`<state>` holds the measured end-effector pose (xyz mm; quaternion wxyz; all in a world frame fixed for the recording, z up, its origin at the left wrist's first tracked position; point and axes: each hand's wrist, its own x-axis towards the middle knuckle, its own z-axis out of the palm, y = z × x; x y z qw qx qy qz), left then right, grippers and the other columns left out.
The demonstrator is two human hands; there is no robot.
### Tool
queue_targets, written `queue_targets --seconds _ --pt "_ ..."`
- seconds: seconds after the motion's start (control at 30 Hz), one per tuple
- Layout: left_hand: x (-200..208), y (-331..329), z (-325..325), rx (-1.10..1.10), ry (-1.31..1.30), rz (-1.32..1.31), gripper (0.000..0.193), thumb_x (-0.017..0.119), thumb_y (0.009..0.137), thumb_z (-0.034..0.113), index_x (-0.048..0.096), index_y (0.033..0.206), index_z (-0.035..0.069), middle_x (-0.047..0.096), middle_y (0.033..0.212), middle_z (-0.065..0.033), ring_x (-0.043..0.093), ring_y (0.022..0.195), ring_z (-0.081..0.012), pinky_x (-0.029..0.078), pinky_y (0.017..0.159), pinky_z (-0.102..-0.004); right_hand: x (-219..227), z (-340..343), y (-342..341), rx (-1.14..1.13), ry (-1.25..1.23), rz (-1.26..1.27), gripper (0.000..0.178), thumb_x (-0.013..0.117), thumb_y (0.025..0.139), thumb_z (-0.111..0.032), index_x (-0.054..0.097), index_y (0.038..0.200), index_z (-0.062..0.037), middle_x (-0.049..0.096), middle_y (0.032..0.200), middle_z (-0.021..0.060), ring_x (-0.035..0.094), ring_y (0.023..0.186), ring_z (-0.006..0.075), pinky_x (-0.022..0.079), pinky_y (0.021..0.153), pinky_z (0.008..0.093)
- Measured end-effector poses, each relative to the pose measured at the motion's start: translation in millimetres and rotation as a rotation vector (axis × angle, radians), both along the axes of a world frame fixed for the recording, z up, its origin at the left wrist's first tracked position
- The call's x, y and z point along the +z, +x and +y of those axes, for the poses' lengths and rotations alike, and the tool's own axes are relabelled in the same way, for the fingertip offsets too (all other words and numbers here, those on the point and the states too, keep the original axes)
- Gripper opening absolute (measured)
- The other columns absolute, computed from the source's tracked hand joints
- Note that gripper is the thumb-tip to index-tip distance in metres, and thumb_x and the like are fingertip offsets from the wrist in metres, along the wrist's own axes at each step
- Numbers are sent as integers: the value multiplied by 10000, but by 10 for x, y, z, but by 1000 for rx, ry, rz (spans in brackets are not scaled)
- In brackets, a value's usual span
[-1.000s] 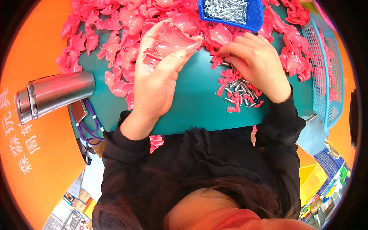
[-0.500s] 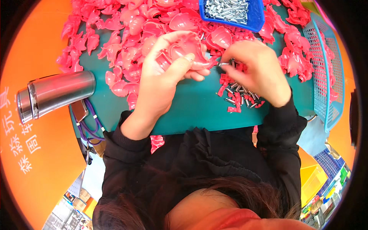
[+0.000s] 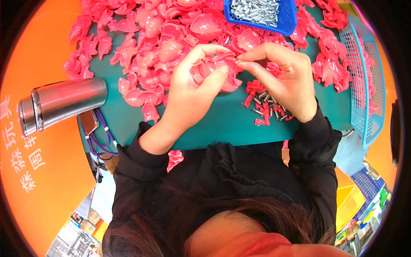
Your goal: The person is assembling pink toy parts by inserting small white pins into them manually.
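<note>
Between the thumb and fingers of my left hand (image 3: pixel 190 88) is a red curved plastic shell (image 3: pixel 229 82), its hollow side facing up. My right hand (image 3: pixel 287 75) pinches at the shell's right edge. A small shiny piece (image 3: pixel 238 61) shows at its fingertips, probably a metal pin, mostly hidden by the fingers. Below my right hand lies a small pile of metal pins (image 3: pixel 267 102) mixed with little red plastic parts (image 3: pixel 254 88). Beyond both hands spreads a heap of similar red shells (image 3: pixel 171 50).
A blue tray (image 3: pixel 289 21) of silver metal pins stands at the far side. To the right leans a light-blue mesh basket (image 3: pixel 357 85) with red parts behind it. A steel flask (image 3: pixel 70 100) lies at the left edge of the green tabletop (image 3: pixel 214 124), above a purple cord (image 3: pixel 100 139).
My right hand has moved from the pin pile up to the shell's edge, fingers now pinched. My left hand has shifted slightly right and turned the shell.
</note>
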<state>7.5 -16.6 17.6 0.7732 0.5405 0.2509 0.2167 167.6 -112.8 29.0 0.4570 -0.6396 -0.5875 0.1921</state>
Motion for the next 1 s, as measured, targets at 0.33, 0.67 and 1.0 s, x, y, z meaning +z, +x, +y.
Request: queue_targets --seconds 0.33,0.67,1.0 --pt "-14 16 39 -17 -179 -64 258 503 871 -2 507 1123 -57 593 1045 -139 645 869 -201 545 726 -281 -1 2 -34 -41 -17 21 87 676 770 19 650 853 24 672 798 69 636 747 102 497 687 219" --pt "26 -12 78 -44 -121 -22 222 549 866 26 561 1074 -54 647 904 -131 666 711 -197 551 623 -263 -25 5 -85 -5 -71 550 82 686 781 -23 633 822 24 656 743 36 617 688 72 488 636 194" --pt "46 -21 77 -59 -99 -39 210 557 863 11 564 1061 -58 639 894 -122 662 690 -196 560 609 -283 -85 28 -40 72 -20 574 112 665 802 -11 575 867 6 631 780 39 607 722 72 473 630 184"
